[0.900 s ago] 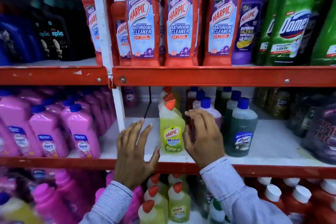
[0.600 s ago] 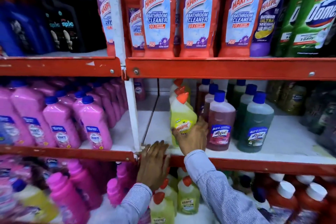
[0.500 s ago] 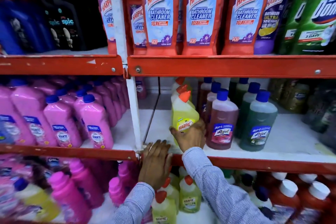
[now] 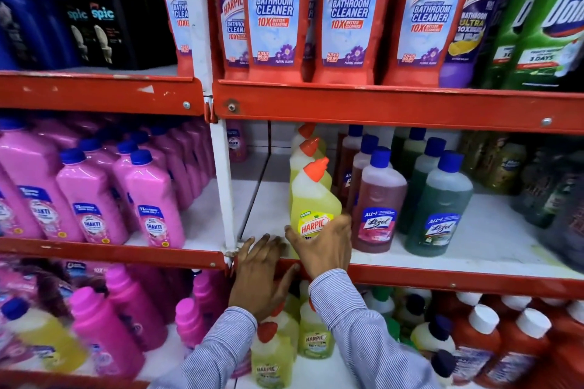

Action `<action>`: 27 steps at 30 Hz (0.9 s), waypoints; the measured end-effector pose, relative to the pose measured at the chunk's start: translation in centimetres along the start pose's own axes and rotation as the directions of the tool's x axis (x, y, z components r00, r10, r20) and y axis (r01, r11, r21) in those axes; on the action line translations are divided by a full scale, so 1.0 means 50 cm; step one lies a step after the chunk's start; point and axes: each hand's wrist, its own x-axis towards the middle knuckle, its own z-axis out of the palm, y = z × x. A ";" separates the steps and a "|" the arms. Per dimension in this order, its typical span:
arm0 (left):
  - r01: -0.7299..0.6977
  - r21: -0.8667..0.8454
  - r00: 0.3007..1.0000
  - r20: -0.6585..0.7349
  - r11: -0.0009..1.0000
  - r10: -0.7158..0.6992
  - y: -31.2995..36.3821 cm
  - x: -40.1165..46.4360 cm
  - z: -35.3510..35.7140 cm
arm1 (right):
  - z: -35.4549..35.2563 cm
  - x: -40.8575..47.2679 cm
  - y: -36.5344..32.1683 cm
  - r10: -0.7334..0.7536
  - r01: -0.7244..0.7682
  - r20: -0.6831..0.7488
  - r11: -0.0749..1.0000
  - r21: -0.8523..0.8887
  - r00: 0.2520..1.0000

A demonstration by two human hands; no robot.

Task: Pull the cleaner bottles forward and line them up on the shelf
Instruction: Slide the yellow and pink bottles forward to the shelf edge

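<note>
A yellow Harpic bottle (image 4: 311, 199) with an orange cap stands near the front of the white middle shelf (image 4: 493, 249); two more like it stand in a row behind. My right hand (image 4: 322, 246) wraps around its base. My left hand (image 4: 260, 275) lies flat on the shelf's red front edge, just left of the bottle, fingers spread and holding nothing. To the right stand a reddish Lizol bottle (image 4: 377, 202) and a green Lizol bottle (image 4: 439, 208), blue-capped, with more in rows behind them.
A white upright post (image 4: 222, 186) splits the shelf; pink Shakti bottles (image 4: 148, 199) fill the left bay. Red Harpic bathroom cleaner bottles (image 4: 275, 12) stand on the shelf above. Dark bottles (image 4: 556, 193) sit far right. More yellow, pink and red bottles crowd the shelf below.
My right hand left the reddish Lizol bottle, now standing further forward, and took the yellow Harpic bottle's base. My left hand dropped from the shelf surface to its front edge.
</note>
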 end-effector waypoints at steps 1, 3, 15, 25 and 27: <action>0.000 0.006 1.000 0.002 1.000 0.000 0.001 0.001 0.000 | -0.003 -0.003 0.000 -0.003 0.003 -0.002 1.000 0.002 1.000; 0.006 0.017 1.000 -0.002 1.000 -0.006 0.002 0.002 0.001 | -0.007 -0.009 0.002 -0.015 0.015 -0.002 1.000 0.006 1.000; 0.041 0.004 0.998 -0.052 0.999 -0.040 0.016 -0.003 0.001 | -0.091 0.010 0.114 -0.047 0.134 -0.311 0.955 0.264 0.949; 0.068 -0.001 0.997 -0.030 0.998 -0.068 0.020 -0.004 0.000 | -0.108 0.130 0.144 0.102 -0.103 -0.066 0.994 -0.021 0.993; 0.075 0.007 0.997 -0.028 0.997 -0.074 0.022 -0.004 -0.003 | -0.116 0.120 0.151 0.099 -0.101 -0.072 0.994 -0.029 0.993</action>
